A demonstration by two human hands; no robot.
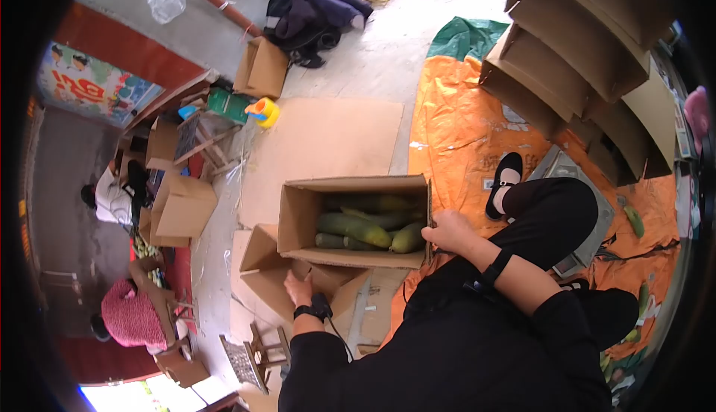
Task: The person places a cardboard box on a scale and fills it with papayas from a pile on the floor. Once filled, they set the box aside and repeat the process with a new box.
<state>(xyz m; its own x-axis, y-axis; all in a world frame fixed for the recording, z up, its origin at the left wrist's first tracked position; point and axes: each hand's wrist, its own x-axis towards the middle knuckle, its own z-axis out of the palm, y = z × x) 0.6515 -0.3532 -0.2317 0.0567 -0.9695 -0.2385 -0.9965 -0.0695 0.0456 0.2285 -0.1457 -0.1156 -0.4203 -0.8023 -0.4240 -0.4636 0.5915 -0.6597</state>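
A cardboard box (350, 257) stands in front of me, with several long green gourds (354, 228) lying inside. My right hand (451, 231) is closed on the right-hand edge of this box. Below and to the left sits a second open cardboard box (261, 252), its flaps spread. My left hand (299, 288) is at this second box, fingers curled at a flap; the exact grip is small in view. Both wrists wear dark bands.
A flat cardboard sheet (321, 136) covers the floor ahead. Orange tarp (455, 129) lies to the right, under stacked cardboard boxes (574, 46). A small stool (257, 356) stands at lower left. Two people (134, 311) work at far left beside more boxes (183, 207).
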